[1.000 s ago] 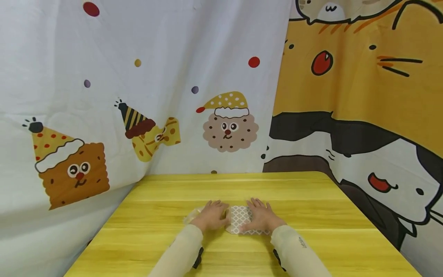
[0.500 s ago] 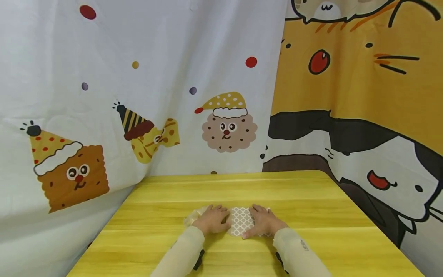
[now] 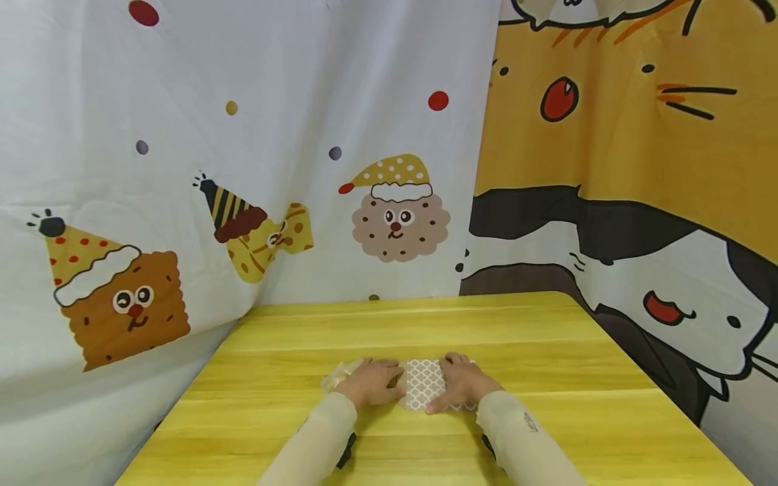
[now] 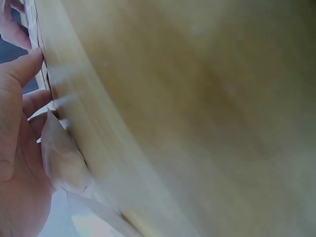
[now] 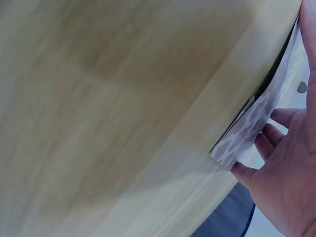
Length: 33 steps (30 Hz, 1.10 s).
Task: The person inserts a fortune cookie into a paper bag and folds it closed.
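Observation:
A flat beige piece with a white lattice pattern [image 3: 423, 385] lies on the wooden table between both hands; its material is unclear. My right hand [image 3: 464, 381] rests over its right part, thumb near the front edge and fingers toward the back. In the right wrist view, spread fingertips touch the face of the patterned piece [image 5: 242, 140], whose edges look layered. At its left end, my left hand [image 3: 371, 383] lies low with bent, relaxed fingers. Crumpled translucent film [image 3: 338, 375] sticks out beyond that hand, and the left wrist view has the film [image 4: 64, 158] beside the fingers.
The yellow wood-grain table [image 3: 292, 331] extends around the hands on all sides. Behind it hangs a white curtain [image 3: 292, 88] with cartoon prints, and a cat-print curtain [image 3: 608, 155] hangs at the right.
My right fingers have drawn slightly rightward and closer together, baring more of the lattice pattern. The left fingers have bunched a little, and the head view has shifted slightly.

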Available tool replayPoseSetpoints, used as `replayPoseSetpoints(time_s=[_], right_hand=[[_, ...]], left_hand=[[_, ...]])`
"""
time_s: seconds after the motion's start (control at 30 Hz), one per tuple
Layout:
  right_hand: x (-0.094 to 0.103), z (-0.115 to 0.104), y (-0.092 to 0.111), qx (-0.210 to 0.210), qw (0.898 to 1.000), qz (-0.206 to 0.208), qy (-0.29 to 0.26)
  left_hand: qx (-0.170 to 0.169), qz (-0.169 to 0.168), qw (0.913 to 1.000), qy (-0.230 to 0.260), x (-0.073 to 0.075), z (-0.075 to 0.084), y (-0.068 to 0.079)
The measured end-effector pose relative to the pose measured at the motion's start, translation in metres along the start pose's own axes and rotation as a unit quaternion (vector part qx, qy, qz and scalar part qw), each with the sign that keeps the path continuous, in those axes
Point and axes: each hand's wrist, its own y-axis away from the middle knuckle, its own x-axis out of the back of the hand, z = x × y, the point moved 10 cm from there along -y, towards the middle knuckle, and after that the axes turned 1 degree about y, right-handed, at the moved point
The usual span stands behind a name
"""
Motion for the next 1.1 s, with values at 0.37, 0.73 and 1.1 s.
replayPoseSetpoints(time_s=[0.37,0.73,1.1], right_hand=[[0.000,-0.001,0.000,0.011,1.000,-0.004,-0.009],[0.000,-0.001,0.006,0.022,0.999,-0.023,-0.012],[-0.002,-0.002,0.008,0.017,1.000,-0.023,-0.011]], left_hand=[[0.001,-0.005,0.9997,-0.023,0.003,-0.003,0.002],[0.002,-0.003,1.0000,-0.008,0.006,0.000,0.004],[-0.003,0.032,0.9989,0.034,0.014,-0.004,0.003]])
